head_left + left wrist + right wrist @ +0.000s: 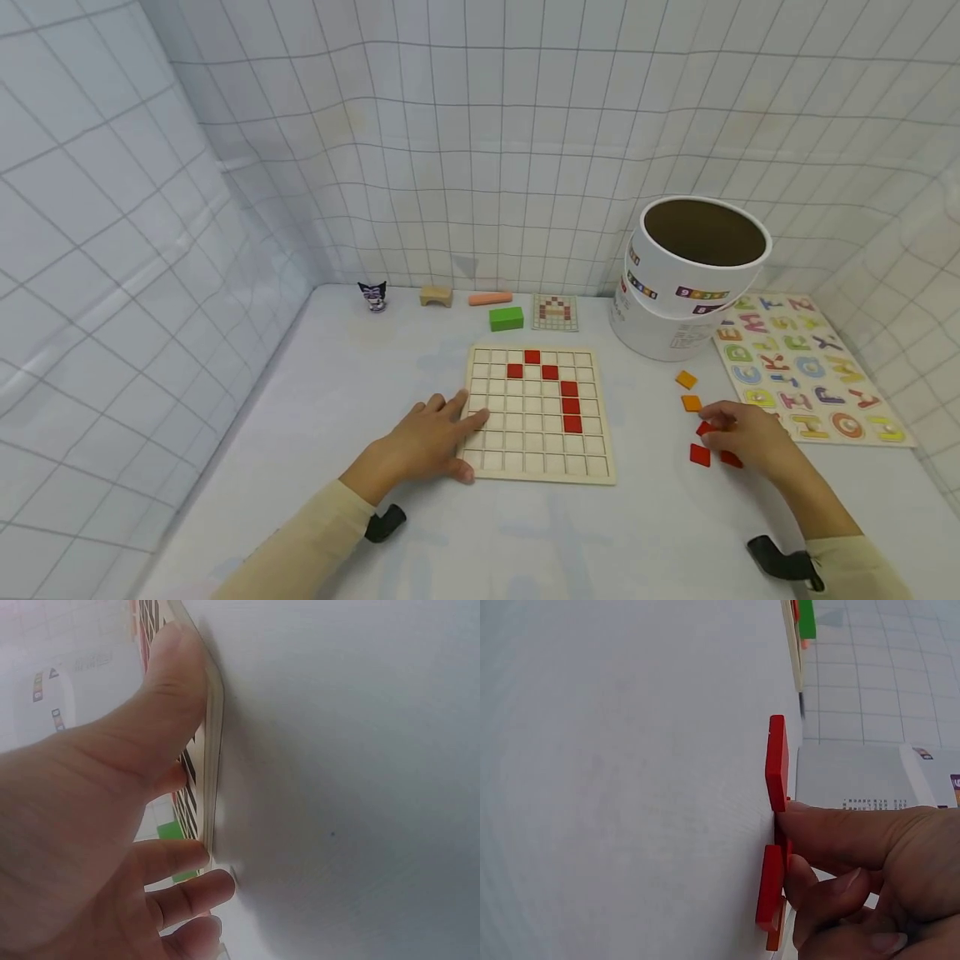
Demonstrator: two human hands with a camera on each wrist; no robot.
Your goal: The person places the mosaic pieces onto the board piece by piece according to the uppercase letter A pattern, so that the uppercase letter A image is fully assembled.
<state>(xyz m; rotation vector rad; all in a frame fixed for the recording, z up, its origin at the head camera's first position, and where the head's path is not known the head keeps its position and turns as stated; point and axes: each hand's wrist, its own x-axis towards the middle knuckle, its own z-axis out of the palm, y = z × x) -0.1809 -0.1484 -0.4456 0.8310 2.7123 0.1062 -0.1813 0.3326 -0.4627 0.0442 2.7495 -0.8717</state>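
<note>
A square wooden grid board [525,442] lies on the table with several red square tiles [571,406] in its cells, forming a peak and a line down the right. My left hand [427,442] rests at the board's left edge, fingers spread. The thumb [176,667] touches the rim near the lower left corner. To the right of the board, my right hand [753,437] pinches a red tile [703,428] between thumb and finger, low over the table. Two more red tiles, one [700,455] in front and one [731,459] partly under the hand, lie close by.
Two orange tiles [691,403] lie just beyond the right hand. Behind stand a white bucket [675,292] and an alphabet puzzle board [817,375]. Along the back are a pattern card [555,313], a green block [506,318], an orange stick [491,298], a wooden arch [436,295] and a figurine [373,297].
</note>
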